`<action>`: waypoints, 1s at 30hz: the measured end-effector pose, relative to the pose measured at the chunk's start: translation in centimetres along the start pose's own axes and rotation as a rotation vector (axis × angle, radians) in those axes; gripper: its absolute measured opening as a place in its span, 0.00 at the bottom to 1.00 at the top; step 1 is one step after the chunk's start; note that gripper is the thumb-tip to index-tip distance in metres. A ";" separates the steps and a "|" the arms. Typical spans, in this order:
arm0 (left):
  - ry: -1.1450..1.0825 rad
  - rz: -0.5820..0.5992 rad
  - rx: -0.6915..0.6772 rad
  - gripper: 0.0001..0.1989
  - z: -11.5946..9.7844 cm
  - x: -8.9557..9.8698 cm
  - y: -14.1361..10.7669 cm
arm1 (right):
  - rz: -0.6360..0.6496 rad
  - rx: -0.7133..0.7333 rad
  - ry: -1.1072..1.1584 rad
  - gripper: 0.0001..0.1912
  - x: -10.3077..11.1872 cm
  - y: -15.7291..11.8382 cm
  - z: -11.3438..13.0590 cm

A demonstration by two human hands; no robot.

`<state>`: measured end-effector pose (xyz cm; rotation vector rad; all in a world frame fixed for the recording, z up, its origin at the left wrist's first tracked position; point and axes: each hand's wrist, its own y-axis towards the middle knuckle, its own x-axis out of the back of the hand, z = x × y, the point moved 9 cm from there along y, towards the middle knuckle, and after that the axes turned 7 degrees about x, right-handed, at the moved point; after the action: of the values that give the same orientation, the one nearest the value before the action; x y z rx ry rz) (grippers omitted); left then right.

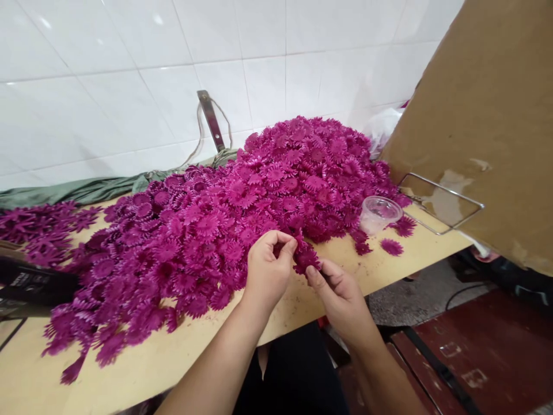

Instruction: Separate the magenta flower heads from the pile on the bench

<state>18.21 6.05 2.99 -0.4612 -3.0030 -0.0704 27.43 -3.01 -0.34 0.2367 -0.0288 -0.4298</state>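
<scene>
A magenta artificial flower head (306,259) is held by its edge between the thumb and fingers of my right hand (341,291). My left hand (271,262) is closed in a pinch just left of it, thumb against forefinger. Whatever those left fingertips grip is too small to make out; they are close to the flower's upper left edge. Behind both hands rises a big heap of similar magenta flower heads (276,190), spread over the pale tabletop (298,302).
A clear plastic cup (380,214) stands right of the heap, near a loose flower head (391,247). A bent metal wire frame (440,203) juts out before a large cardboard box (484,115). Green cloth (86,187) lies along the tiled wall; a black object (37,285) is at left.
</scene>
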 end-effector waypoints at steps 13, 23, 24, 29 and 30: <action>0.620 -0.283 -0.349 0.20 -3.0 7.1 1.3 | -0.116 -0.079 0.140 0.12 2.3 0.6 -1.6; 0.657 0.225 -0.405 0.08 -1.2 -1.8 -3.2 | 0.002 -0.108 0.132 0.16 0.6 0.9 -2.3; 0.635 0.248 -0.361 0.08 -0.7 -2.0 -3.1 | 0.004 -0.116 0.104 0.18 0.7 0.9 -2.4; 0.408 0.235 -0.252 0.06 0.4 -1.5 -2.1 | -0.008 -0.102 0.023 0.21 0.9 0.8 -2.2; 0.353 0.211 -0.236 0.06 0.4 -1.3 -1.9 | 0.001 -0.099 0.020 0.20 0.6 0.7 -2.1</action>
<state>18.83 3.89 2.38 -0.7028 -2.5950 -0.4427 28.42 -2.16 -2.19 0.1438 0.0120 -0.4269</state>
